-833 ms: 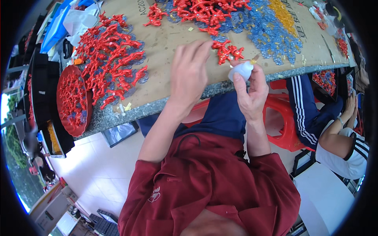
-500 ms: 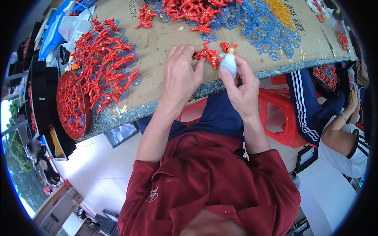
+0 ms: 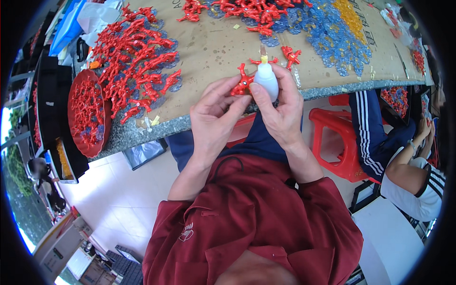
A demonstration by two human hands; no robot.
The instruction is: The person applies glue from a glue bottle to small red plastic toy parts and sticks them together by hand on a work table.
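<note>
My left hand (image 3: 214, 108) pinches a small red plastic figure (image 3: 242, 85) with jutting limbs, just above the table's front edge. In my right hand (image 3: 285, 105) is a white squeeze bottle (image 3: 267, 83), held upright with its narrow yellowish nozzle pointing away from me. The bottle stands right beside the figure and partly covers it, so I cannot tell whether they touch. Another red figure (image 3: 291, 56) lies on the table just beyond my right fingers.
Cardboard covers the stone-edged table (image 3: 204, 61). Red figures (image 3: 137, 61) lie massed at left, near a filled red dish (image 3: 89, 151). Clear blue pieces (image 3: 335, 40) and yellow pieces (image 3: 350, 21) are heaped far right. At right are a red stool (image 3: 349, 166) and another person's arm (image 3: 403, 159).
My left hand has lifted the red figure from the table and brought it nearer to me. The bottle has come in beside it, turned more upright. The view has shifted slightly.
</note>
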